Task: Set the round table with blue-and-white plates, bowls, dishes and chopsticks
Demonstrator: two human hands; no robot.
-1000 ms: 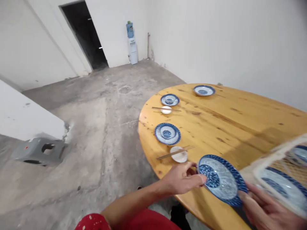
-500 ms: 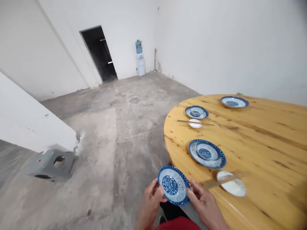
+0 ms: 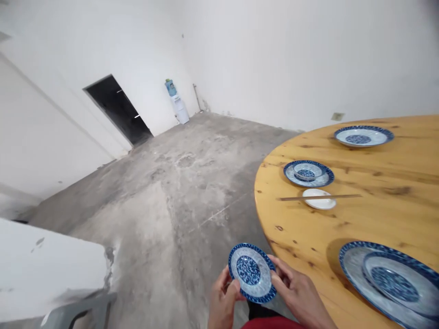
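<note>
A small blue-and-white patterned plate (image 3: 252, 273) is held tilted toward me, just off the table's left edge. My left hand (image 3: 226, 294) grips its lower left rim, thumb on top. On the right rim, my right hand (image 3: 295, 285) pinches it the same way. Closest on the wooden table (image 3: 302, 256) is a larger blue-rimmed plate (image 3: 351, 256) with a bowl (image 3: 394, 283) on it, partly cut off at the frame's right edge.
Farther along the table, a white dish (image 3: 318, 204) bears chopsticks (image 3: 343, 196). Behind it stands a plate with a bowl (image 3: 308, 172), then another plate (image 3: 364, 136). A grey stool (image 3: 82, 310) is at lower left beside a white wall section (image 3: 51, 269). A water dispenser (image 3: 178, 107) stands far off.
My view has turned and moved forward along the table. The nearest white dish has left the view, and the table plates appear larger. Both hands still hold the small plate.
</note>
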